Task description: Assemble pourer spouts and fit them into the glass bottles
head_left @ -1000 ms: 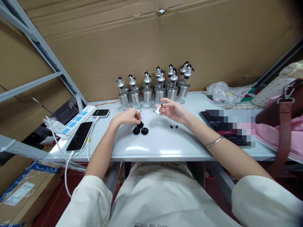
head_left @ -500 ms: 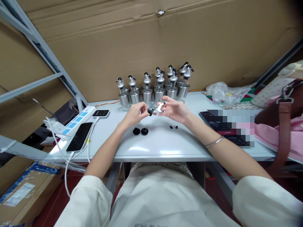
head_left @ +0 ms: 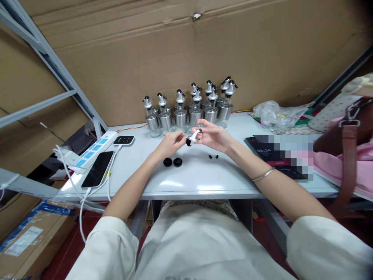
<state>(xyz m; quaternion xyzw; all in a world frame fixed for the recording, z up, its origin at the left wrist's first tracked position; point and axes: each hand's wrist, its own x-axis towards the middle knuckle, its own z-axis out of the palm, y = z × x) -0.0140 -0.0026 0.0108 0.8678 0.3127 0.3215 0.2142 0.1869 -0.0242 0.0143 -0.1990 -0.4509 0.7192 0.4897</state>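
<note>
Between my two hands is a silver bottle pourer [head_left: 192,137], held in the fingers of my right hand [head_left: 215,137]. A black rubber stopper [head_left: 189,142] is against its lower end. My left hand [head_left: 171,144] is closed in a pinch at the stopper's left side; its fingertips partly hide the contact. Below my left hand, two round black caps [head_left: 177,162] lie on the table. Two tiny black plugs [head_left: 213,156] lie below my right hand. Behind my hands stand several glass and steel oil bottles [head_left: 180,116] with similar pourers.
A phone [head_left: 98,168], a small black device [head_left: 124,140] and a white power strip [head_left: 96,151] with cables occupy the left side. Another phone [head_left: 264,149] showing a timer lies at right, near a plastic bag [head_left: 269,114] and a brown strap [head_left: 349,159]. Cardboard [head_left: 140,50] closes off the back.
The black stopper and the pourer were slightly apart; now they meet. My left hand has shifted a little right, and the pourer has tilted and moved slightly left.
</note>
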